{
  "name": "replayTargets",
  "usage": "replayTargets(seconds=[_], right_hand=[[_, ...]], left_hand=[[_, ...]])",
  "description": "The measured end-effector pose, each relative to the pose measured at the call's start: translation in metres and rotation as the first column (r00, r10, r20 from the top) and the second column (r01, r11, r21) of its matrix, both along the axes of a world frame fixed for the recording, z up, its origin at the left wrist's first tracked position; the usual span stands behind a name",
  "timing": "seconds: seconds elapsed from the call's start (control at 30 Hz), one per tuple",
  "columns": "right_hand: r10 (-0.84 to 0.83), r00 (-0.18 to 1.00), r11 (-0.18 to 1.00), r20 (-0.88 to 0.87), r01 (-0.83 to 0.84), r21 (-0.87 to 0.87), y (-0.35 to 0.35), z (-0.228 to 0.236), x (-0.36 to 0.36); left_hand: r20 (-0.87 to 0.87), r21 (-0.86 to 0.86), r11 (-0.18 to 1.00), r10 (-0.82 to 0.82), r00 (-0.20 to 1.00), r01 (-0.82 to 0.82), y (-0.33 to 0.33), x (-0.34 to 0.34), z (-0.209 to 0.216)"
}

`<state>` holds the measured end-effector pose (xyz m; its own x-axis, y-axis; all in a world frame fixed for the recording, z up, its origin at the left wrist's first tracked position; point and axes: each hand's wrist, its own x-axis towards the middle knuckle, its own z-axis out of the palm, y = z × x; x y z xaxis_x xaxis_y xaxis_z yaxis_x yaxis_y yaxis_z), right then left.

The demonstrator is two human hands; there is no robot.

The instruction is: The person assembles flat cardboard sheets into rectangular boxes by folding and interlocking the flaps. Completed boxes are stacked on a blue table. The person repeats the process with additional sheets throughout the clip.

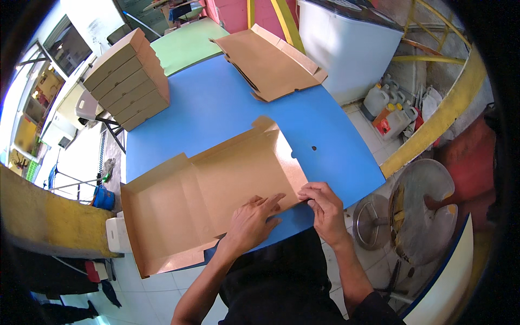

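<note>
An opened brown cardboard box (233,172) lies in front of me on a blue table, its lid half and base half folded out side by side with low walls partly raised. At its near edge, right of the middle, rests my left hand (250,223); the index finger stretches over the inside while the thumb points apart from it. My right hand (325,208) is closed in a pinch on the near right corner of the box, where the side wall meets the front edge. The tips of some right fingers are hidden behind the others.
Several closed boxes (130,81) are stacked at the table's far left. Flat, partly folded cardboard (273,62) lies at the far right. The blue table (189,105) meets a green one (187,46). A round stool (425,206) and plastic jugs (398,119) stand on the right.
</note>
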<state>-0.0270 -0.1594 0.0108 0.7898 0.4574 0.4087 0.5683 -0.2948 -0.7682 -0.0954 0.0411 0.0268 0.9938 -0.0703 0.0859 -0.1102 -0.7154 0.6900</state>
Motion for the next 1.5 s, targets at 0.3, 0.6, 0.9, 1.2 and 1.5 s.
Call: replayTargets(seconds=[0.3, 0.6, 0.9, 1.2, 1.5], right_hand=[[-0.311, 0.949, 0.949, -0.042, 0.307, -0.074, -0.014, -0.005, -0.009], [-0.304, 0.952, 0.951, -0.018, 0.302, -0.068, 0.002, -0.031, -0.034], [-0.449, 0.868, 0.893, -0.212, 0.43, -0.131, -0.002, -0.024, -0.048], [-0.271, 0.807, 0.869, -0.525, 0.44, 0.227, 0.008, -0.027, -0.043], [-0.093, 0.489, 0.623, -0.868, 0.708, 0.332, 0.001, -0.023, -0.05]], left_hand=[[-0.032, 0.042, 0.998, -0.046, 0.998, 0.047, -0.015, 0.024, -0.007], [-0.094, 0.046, 0.983, -0.174, 0.98, 0.179, -0.024, 0.043, -0.006], [-0.367, -0.265, 0.928, -0.35, 0.862, 0.263, -0.028, 0.078, 0.0], [-0.377, -0.259, 0.911, -0.4, 0.835, 0.32, -0.035, 0.093, 0.004], [-0.312, -0.229, 0.943, -0.307, 0.899, 0.243, -0.037, 0.097, 0.001]])
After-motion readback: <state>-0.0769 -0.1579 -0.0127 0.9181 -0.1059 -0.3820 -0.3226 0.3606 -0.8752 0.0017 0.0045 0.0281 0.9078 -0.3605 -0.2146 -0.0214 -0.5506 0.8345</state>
